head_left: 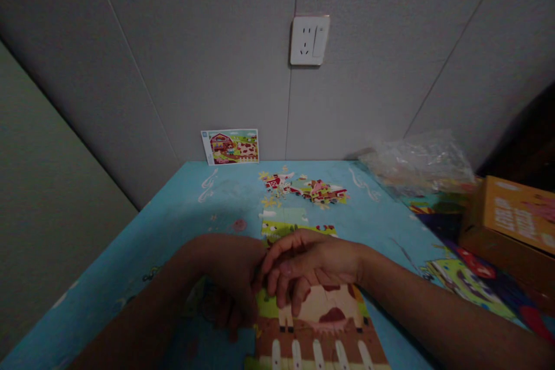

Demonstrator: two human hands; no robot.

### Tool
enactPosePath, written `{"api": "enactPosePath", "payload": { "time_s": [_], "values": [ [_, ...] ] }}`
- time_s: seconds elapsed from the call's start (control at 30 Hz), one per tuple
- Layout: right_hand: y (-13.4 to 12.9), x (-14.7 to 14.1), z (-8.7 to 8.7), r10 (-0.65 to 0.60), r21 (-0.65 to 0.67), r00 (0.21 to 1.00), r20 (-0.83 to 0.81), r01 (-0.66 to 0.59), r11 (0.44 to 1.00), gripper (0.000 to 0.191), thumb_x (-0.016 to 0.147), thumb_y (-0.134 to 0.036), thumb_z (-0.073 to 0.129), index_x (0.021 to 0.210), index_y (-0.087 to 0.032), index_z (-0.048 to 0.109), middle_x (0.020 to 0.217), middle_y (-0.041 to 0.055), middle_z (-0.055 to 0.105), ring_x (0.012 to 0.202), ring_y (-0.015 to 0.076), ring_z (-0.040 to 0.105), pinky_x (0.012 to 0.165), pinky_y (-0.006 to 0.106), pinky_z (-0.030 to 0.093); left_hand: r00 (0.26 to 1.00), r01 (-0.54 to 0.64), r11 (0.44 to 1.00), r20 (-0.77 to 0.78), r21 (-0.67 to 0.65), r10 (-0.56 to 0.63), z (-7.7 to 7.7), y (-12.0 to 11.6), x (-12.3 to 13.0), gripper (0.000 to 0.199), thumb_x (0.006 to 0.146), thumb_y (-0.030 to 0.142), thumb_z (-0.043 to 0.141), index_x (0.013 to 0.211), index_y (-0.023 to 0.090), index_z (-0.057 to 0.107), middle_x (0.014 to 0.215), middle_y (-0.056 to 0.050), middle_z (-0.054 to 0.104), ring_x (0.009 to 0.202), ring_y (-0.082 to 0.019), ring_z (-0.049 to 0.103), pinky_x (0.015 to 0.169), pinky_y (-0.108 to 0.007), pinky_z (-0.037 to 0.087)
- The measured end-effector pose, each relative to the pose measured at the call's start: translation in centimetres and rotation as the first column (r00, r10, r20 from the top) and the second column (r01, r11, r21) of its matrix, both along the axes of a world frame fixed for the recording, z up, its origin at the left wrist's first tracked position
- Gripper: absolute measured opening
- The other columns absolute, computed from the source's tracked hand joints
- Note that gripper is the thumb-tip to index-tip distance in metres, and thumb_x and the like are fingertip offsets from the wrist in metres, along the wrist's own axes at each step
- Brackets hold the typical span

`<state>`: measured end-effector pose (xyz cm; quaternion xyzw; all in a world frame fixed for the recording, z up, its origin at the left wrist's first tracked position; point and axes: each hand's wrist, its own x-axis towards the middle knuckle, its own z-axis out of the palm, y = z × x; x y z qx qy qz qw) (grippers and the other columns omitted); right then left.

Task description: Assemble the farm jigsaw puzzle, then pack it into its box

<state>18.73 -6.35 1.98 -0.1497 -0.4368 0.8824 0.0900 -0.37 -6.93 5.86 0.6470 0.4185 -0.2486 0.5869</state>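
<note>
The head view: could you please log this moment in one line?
left hand: at left edge of cow jigsaw | right hand: over it | loose pieces: piled beyond | picture card: against wall

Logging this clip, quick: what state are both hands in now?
Left hand: at the left edge of the puzzle; grip cannot be told.
Right hand: fingers loosely curled over the puzzle; any hold cannot be told.

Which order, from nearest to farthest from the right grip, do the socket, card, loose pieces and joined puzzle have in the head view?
1. Joined puzzle: directly below the right grip.
2. Loose pieces: beyond it, towards the wall.
3. Card: against the wall, on the left.
4. Socket: high on the wall, above the others.
</note>
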Motion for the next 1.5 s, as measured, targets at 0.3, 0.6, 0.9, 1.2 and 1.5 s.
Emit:
{"api": "enactPosePath", "payload": {
  "time_s": [0.3, 0.6, 0.9, 1.2, 1.5],
  "values": [
    [0.8, 0.3, -0.1, -0.135, 0.091, 0.989, 0.055, 0.13, 0.987, 0.025, 0.075, -0.027, 0.073, 0.089, -0.007, 0.066, 0.08, 0.0082, 0.067, 0.067, 0.0147, 0.068, 0.06, 0.026, 0.057, 0.992, 0.008, 0.998, 0.124, -0.055, -0.001, 0.4, 0.1, 0.1, 0.018, 0.067, 0.029, 0.068, 0.054, 0.02, 0.06, 0.049, -0.001, 0.065, 0.038, -0.014, 0.057, 0.038, -0.024, 0.048],
    [3.8, 2.5, 0.4, -0.848, 0.809, 0.53, 0.028, 0.486, 0.331, 0.026, 0.077, -0.037, 0.063, 0.085, -0.013, 0.068, 0.07, 0.004, 0.065, 0.056, 0.0118, 0.054, 0.056, 0.028, 0.047, 0.884, -0.384, 0.804, 0.431, 0.454, 0.179, -2.0, 1.1, 1.4, 0.017, 0.076, 0.034, 0.06, 0.077, 0.017, 0.059, 0.062, 0.0, 0.067, 0.042, -0.011, 0.058, 0.042, -0.021, 0.041],
    [7.8, 5.7, -1.3, -0.938, 0.928, 0.317, -0.141, -0.289, -0.237, 0.054, 0.082, -0.049, 0.06, 0.131, -0.026, 0.056, 0.142, 0.0106, 0.047, 0.128, 0.0366, 0.037, 0.098, 0.055, 0.033, 0.972, -0.205, 0.255, 0.227, 0.945, -0.06, -4.5, 2.8, 0.9, 0.076, 0.077, 0.06, 0.059, 0.141, 0.022, 0.042, 0.153, -0.013, 0.03, 0.141, -0.036, 0.022, 0.111, -0.058, 0.017],
    [8.7, 6.0, -1.6, -0.926, 0.973, 0.373, -0.054, -0.188, -0.133, 0.034, 0.087, -0.036, 0.057, 0.117, -0.021, 0.066, 0.116, 0.0103, 0.065, 0.102, 0.0225, 0.059, 0.092, 0.039, 0.041, 0.997, -0.043, 0.302, 0.061, 0.952, -0.048, -4.8, 2.4, 1.4, 0.075, 0.085, 0.069, 0.035, 0.147, 0.027, 0.029, 0.157, -0.009, 0.016, 0.144, -0.035, 0.011, 0.111, -0.062, 0.009],
    [8.3, 6.2, -1.7, -0.993, 0.951, 0.115, -0.032, -0.303, -0.066, 0.058, 0.074, -0.062, 0.063, 0.125, -0.034, 0.061, 0.135, 0.0108, 0.052, 0.126, 0.0426, 0.037, 0.094, 0.069, 0.027, 0.957, -0.132, 0.163, 0.083, 0.978, 0.277, -6.0, 3.9, 1.0, 0.064, 0.088, 0.062, 0.036, 0.143, 0.029, 0.038, 0.155, -0.01, 0.026, 0.142, -0.04, 0.017, 0.105, -0.068, 0.011]
  ]
}}
